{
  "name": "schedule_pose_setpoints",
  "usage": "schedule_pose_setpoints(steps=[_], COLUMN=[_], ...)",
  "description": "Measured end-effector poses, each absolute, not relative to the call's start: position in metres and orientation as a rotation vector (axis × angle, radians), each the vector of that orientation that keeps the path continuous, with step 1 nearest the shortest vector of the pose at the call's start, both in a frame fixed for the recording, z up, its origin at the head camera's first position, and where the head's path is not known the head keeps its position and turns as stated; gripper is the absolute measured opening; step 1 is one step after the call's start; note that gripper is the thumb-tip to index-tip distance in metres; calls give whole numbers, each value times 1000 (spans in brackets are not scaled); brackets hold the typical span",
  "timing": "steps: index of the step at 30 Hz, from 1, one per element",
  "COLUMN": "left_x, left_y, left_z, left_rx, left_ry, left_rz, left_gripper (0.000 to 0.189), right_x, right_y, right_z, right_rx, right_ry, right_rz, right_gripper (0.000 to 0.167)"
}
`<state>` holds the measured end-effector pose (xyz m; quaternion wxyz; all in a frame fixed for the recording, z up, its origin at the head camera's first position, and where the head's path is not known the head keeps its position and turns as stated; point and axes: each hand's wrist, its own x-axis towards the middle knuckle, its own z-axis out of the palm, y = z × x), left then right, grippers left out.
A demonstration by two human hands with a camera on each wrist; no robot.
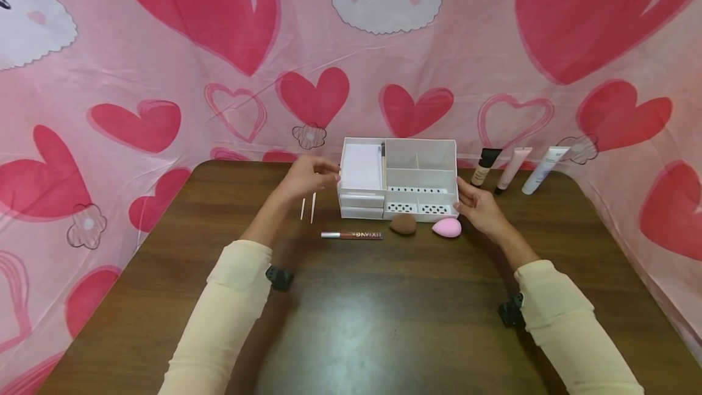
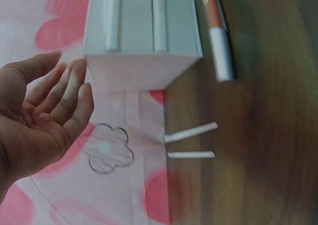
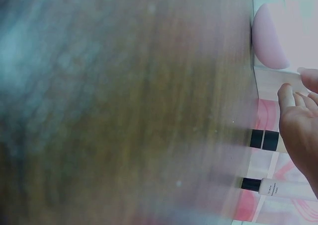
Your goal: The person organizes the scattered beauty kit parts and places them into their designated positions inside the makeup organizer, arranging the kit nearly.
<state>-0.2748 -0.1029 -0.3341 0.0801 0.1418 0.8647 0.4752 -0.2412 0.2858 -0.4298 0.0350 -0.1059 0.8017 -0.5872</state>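
— Cream sleeves [image 1: 219, 316], two, nearest. What is flanked beyond?
— White organizer [image 1: 400, 179], one, placed toward the rear of the wooden table [image 1: 340, 297]. Left hand [image 1: 311, 177] and right hand [image 1: 482, 205] are held at its sides, fingers unclenched; contact cannot be confirmed.
— Step?
— Positioning, presumably; even pressure would be called for.
— Obstructions?
— Forward sliding would be blocked by brown sponge [image 1: 403, 224], pink sponge [image 1: 446, 228], gloss tube [image 1: 351, 236]. White sticks [image 1: 313, 208], left; three tubes [image 1: 513, 170], right.

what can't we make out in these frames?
- Organizer drawers: contents hidden by closed fronts, head view.
- Right hand: partly cut off by right edge, right wrist view.
- Lip gloss tube: one end cut off by top edge, left wrist view.
- White tube: print too small, head view.
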Motion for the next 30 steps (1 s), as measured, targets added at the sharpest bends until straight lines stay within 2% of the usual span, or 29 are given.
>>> schedule_pose_setpoints(steps=[5,19,30], left_x=[-271,-263,-263], left_y=[-118,-154,-172], left_z=[-342,-383,-405], left_rx=[405,138,-15], left_ry=[2707,2791,2894], left_rz=[1308,1246,1071], left_gripper=[28,32,28], right_x=[-241,-241,-241], right_y=[287,286,285], right_z=[-429,-430,-430], right_rx=[-309,-329,-330], right_ry=[2486,2475,2471], right_rz=[-1781,-1798,-1801], right_gripper=[70,69,70])
